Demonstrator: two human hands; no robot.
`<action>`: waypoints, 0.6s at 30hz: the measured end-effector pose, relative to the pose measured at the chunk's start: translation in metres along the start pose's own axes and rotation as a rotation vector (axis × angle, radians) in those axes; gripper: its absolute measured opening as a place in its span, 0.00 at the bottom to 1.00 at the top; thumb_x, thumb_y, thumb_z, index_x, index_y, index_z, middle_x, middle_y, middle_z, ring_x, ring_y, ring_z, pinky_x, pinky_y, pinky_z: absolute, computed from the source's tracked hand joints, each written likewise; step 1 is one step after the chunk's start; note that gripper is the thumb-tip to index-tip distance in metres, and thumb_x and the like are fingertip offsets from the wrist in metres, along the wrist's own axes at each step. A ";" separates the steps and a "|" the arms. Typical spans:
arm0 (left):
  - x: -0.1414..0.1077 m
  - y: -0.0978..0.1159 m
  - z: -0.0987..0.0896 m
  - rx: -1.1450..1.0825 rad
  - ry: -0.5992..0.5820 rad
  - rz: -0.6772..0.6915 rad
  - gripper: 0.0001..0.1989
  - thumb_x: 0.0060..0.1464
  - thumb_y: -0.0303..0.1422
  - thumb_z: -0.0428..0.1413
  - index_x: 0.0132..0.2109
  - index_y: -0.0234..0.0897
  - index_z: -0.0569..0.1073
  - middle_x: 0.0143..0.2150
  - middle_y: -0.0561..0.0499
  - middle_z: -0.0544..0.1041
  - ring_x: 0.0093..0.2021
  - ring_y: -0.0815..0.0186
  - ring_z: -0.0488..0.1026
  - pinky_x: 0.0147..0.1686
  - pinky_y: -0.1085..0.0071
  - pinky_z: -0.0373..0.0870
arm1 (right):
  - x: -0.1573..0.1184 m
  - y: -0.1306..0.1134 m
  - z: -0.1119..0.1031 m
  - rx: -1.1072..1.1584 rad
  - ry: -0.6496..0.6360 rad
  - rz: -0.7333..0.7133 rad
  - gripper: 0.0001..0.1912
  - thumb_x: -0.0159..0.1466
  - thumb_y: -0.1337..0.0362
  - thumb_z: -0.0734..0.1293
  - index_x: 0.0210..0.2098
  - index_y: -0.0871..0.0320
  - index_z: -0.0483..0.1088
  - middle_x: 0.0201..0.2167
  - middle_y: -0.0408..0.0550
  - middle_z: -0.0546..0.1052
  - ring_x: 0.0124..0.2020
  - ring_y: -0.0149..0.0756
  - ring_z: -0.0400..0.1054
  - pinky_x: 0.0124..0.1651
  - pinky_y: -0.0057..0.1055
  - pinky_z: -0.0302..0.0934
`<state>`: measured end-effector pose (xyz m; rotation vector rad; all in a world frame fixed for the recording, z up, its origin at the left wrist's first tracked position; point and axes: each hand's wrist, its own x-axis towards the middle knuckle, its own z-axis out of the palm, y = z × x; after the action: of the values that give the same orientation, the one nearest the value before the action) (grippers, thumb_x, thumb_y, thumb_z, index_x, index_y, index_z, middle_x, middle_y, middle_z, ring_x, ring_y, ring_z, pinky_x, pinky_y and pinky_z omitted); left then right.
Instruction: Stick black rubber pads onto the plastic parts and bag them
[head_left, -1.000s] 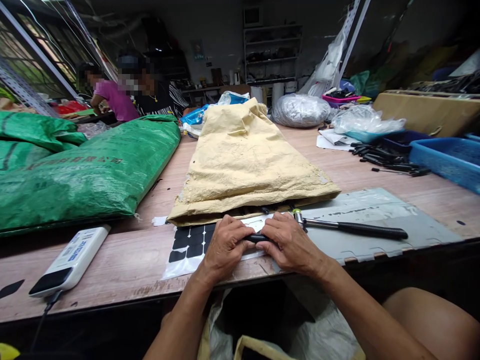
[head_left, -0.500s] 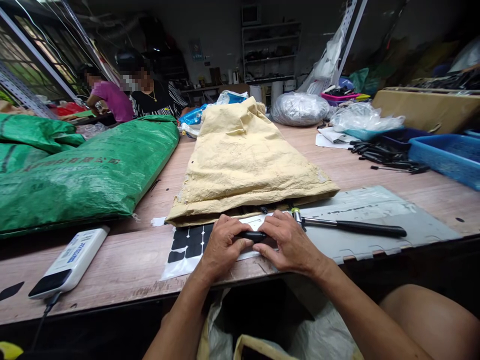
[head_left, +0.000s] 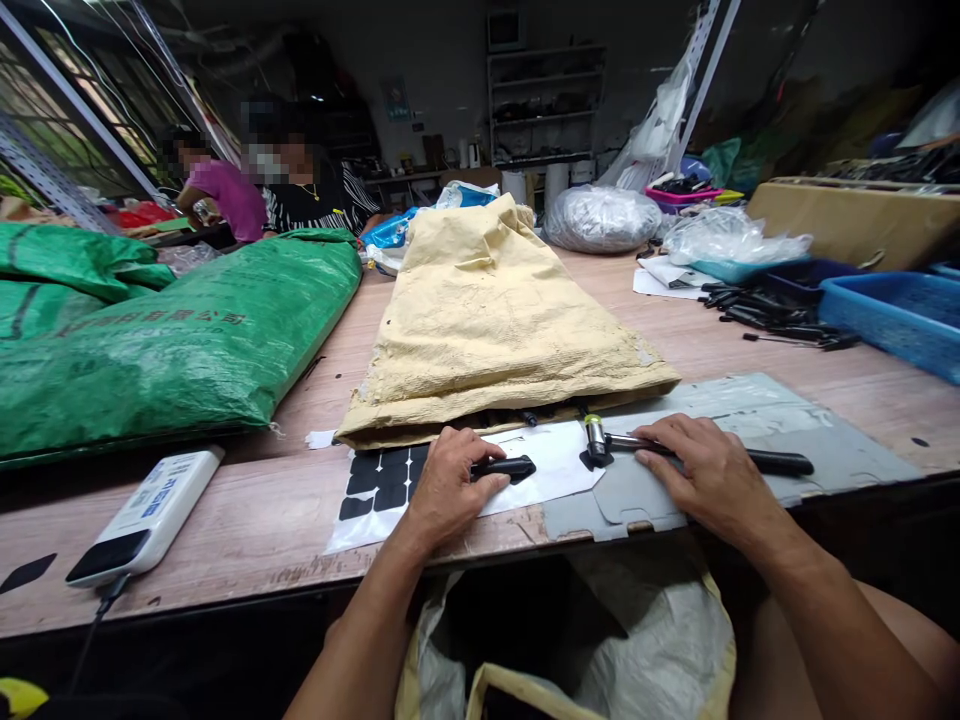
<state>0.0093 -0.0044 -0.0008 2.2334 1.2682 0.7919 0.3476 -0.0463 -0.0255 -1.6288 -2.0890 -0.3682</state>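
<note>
My left hand (head_left: pixel 448 482) pinches a short black cylindrical piece (head_left: pixel 517 467) against a white sheet with black patches (head_left: pixel 375 525) at the table's front edge. To the right, my right hand (head_left: pixel 701 465) has its fingers closed over the black handle of a small hammer (head_left: pixel 780 463). The hammer's metal head with a yellow-green face (head_left: pixel 595 436) rests on the sheet, beside a grey board (head_left: pixel 847 445). Just beyond both hands lies a tan woven sack (head_left: pixel 495 320), its mouth facing me with dark pieces inside.
A green sack (head_left: pixel 187 345) and a white power bank (head_left: pixel 146 515) with a cable lie to the left. On the right are a pile of black parts (head_left: pixel 772 315) and a blue basket (head_left: pixel 892 320). An open sack (head_left: pixel 645 640) sits below the edge. Two people sit at back left.
My right hand has left the black cylindrical piece and moved right onto the hammer handle. My left hand still holds the piece in about the same place.
</note>
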 end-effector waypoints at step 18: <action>0.000 -0.003 -0.001 0.001 -0.044 -0.062 0.03 0.50 0.32 0.66 0.35 0.41 0.81 0.35 0.53 0.77 0.42 0.61 0.66 0.45 0.64 0.60 | 0.010 -0.138 -0.016 0.478 0.012 -0.021 0.21 0.72 0.71 0.57 0.60 0.51 0.68 0.40 0.48 0.75 0.39 0.37 0.74 0.44 0.33 0.68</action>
<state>0.0066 -0.0032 -0.0014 2.1888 1.3103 0.7161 0.2160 -0.0815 0.0034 -1.3150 -1.9895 0.1134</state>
